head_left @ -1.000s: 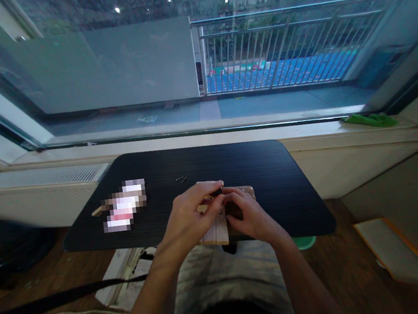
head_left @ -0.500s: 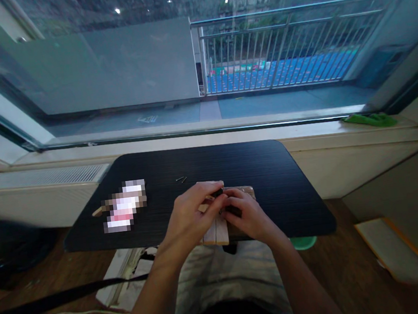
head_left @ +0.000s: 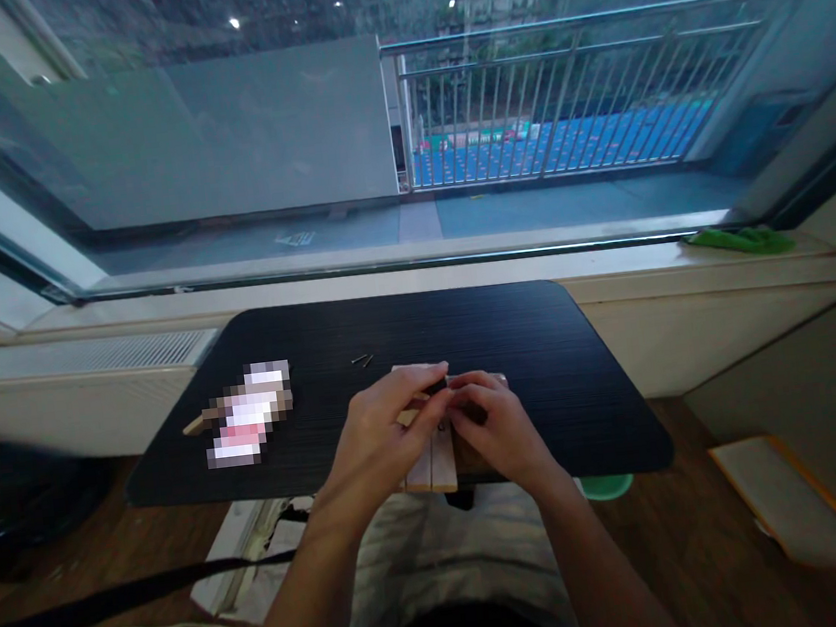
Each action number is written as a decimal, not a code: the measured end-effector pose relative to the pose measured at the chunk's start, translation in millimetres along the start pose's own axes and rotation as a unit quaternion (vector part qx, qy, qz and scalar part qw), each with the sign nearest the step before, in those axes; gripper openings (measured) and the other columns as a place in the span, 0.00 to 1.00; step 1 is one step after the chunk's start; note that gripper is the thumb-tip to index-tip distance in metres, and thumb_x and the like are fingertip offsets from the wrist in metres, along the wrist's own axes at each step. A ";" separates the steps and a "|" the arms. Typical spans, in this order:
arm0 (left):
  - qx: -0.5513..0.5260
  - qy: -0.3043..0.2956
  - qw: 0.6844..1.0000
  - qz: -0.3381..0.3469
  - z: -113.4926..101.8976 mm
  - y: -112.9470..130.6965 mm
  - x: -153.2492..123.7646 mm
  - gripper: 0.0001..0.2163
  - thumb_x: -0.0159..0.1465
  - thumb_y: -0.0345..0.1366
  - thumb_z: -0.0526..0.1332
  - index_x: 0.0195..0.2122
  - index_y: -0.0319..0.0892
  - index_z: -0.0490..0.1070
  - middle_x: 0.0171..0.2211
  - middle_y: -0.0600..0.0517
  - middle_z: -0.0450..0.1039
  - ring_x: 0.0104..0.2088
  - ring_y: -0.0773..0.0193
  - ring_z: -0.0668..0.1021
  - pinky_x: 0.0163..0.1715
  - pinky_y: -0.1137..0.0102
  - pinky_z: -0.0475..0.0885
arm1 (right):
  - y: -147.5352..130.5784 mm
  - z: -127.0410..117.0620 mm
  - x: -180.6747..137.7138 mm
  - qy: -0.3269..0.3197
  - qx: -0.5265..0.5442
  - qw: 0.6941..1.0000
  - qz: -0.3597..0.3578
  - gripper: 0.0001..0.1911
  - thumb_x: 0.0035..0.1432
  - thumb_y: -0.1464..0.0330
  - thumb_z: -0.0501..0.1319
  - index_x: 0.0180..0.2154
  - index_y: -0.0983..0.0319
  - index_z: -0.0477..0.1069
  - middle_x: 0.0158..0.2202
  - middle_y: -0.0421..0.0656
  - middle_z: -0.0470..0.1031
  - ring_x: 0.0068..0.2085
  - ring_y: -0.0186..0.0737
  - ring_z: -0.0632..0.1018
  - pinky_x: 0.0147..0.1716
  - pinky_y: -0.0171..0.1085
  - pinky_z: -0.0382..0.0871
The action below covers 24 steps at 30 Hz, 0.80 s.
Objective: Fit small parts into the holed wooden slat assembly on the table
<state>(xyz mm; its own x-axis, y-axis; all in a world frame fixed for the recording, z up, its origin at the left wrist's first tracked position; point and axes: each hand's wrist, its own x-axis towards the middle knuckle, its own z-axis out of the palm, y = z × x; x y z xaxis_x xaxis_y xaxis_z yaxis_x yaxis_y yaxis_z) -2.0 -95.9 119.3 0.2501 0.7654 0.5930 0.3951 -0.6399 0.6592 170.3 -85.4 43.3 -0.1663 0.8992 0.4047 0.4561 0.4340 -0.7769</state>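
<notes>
My left hand [head_left: 385, 423] is closed, thumb and forefinger pinching a small dark piece [head_left: 436, 386] whose kind I cannot make out. Against it, the fingertips of my right hand [head_left: 497, 425] come together in a pinch; whatever they hold is hidden. Beneath both hands lies a pale slatted wooden board [head_left: 436, 470], with a small round mark or hole [head_left: 441, 428] near its right side. A brown block [head_left: 471, 463] sits beside the board, mostly covered by my right hand. Two thin screws or nails [head_left: 363, 360] rest on the black table [head_left: 542, 340] beyond my left hand.
On the table's left side is a pixelated, bright flat object [head_left: 252, 413] with a wooden stick [head_left: 195, 424] by it. A windowsill [head_left: 459, 275] borders the far edge, with a green cloth [head_left: 742, 240] on it. A green basin [head_left: 608, 486] shows below the table.
My right hand has shifted slightly and its fingers have drawn closer together, exposing the round mark on the board. My left hand stays nearly still.
</notes>
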 end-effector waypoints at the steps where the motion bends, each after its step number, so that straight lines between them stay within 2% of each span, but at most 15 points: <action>1: 0.000 0.001 1.000 0.001 0.0 0.2 0.3 0.08 0.65 0.33 0.64 0.45 0.41 0.79 0.41 0.47 0.83 0.36 0.64 0.85 0.35 0.74 0.83 | -0.2 1.3 -0.2 0.003 0.001 1.000 -0.001 0.05 0.58 0.73 0.64 0.33 0.58 0.77 0.44 0.45 0.78 0.45 0.43 0.79 0.47 0.45 0.73; 5: 0.000 -0.002 1.000 0.000 0.1 1.0 1.1 0.09 0.65 0.32 0.64 0.45 0.41 0.79 0.41 0.47 0.83 0.37 0.63 0.85 0.36 0.72 0.83 | -0.4 1.9 -2.1 0.005 0.014 1.000 -0.022 0.09 0.59 0.75 0.60 0.34 0.57 0.77 0.43 0.45 0.78 0.46 0.43 0.78 0.48 0.45 0.73; 8: -0.003 -0.008 1.000 -0.007 -0.1 1.4 0.7 0.09 0.65 0.32 0.63 0.46 0.41 0.79 0.41 0.47 0.83 0.38 0.63 0.85 0.37 0.71 0.83 | -1.3 -1.3 -4.1 -0.029 0.024 0.998 -0.042 0.12 0.56 0.78 0.58 0.37 0.57 0.76 0.45 0.45 0.76 0.49 0.44 0.77 0.51 0.47 0.71; 12: -0.011 -0.013 1.000 -0.022 -0.5 1.1 0.0 0.10 0.65 0.31 0.64 0.47 0.41 0.79 0.42 0.47 0.83 0.39 0.62 0.85 0.38 0.70 0.83 | -1.6 -2.8 -5.5 -0.059 0.024 0.997 -0.052 0.10 0.54 0.76 0.62 0.37 0.58 0.76 0.45 0.45 0.75 0.50 0.46 0.76 0.52 0.48 0.71; 24: -0.017 -0.008 1.000 -0.020 0.2 -1.4 -1.2 0.10 0.64 0.31 0.65 0.47 0.41 0.79 0.42 0.47 0.83 0.39 0.63 0.85 0.38 0.71 0.83 | 4.8 3.7 -4.2 -0.056 0.019 0.997 -0.039 0.08 0.56 0.76 0.64 0.34 0.57 0.78 0.43 0.44 0.77 0.49 0.46 0.77 0.51 0.48 0.72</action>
<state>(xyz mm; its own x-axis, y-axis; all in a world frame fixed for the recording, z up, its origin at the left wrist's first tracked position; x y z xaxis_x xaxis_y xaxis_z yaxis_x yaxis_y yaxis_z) -2.7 -95.9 117.7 0.2484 0.7908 0.5594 0.3752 -0.6110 0.6971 169.9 -86.9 36.2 -0.2974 0.8625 0.4094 0.4048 0.5022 -0.7641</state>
